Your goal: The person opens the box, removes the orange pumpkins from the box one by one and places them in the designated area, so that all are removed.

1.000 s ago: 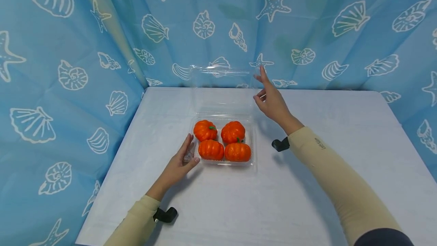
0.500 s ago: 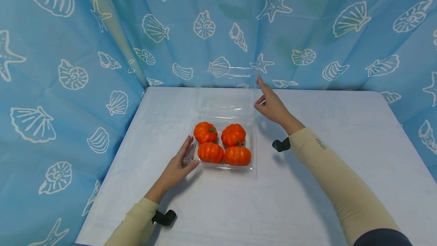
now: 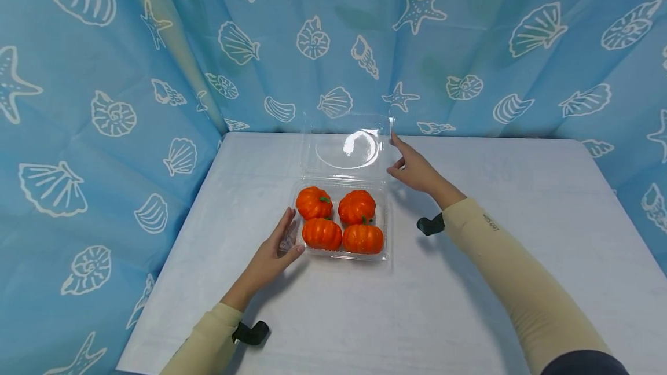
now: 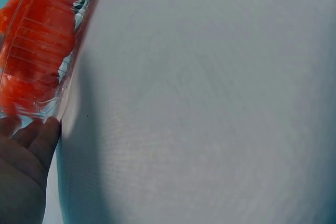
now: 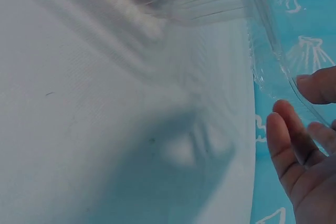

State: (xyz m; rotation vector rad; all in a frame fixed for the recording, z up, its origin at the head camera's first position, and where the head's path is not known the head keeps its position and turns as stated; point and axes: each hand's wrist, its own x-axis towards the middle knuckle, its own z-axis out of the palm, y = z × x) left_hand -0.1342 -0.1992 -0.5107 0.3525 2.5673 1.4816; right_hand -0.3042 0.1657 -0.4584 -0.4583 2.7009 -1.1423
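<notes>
Several small orange pumpkins with green stems sit in a clear plastic clamshell box, filling it in two rows. Its clear lid stands raised at the back, still hinged to the base. My left hand lies against the box's left side, fingers extended and thumb by the front corner. In the left wrist view, the fingertips touch the ribbed wall. At the lid's right edge is my right hand; the right wrist view shows its thumb and fingers pinching that thin edge.
A white cloth covers the table. Behind and to the left hangs a blue curtain printed with white shells and starfish. Each wrist carries a black camera mount.
The lid's top edge has come lower in the head view, and my right hand has moved down with it. The box with the pumpkins has shifted slightly nearer. My left hand stays beside it.
</notes>
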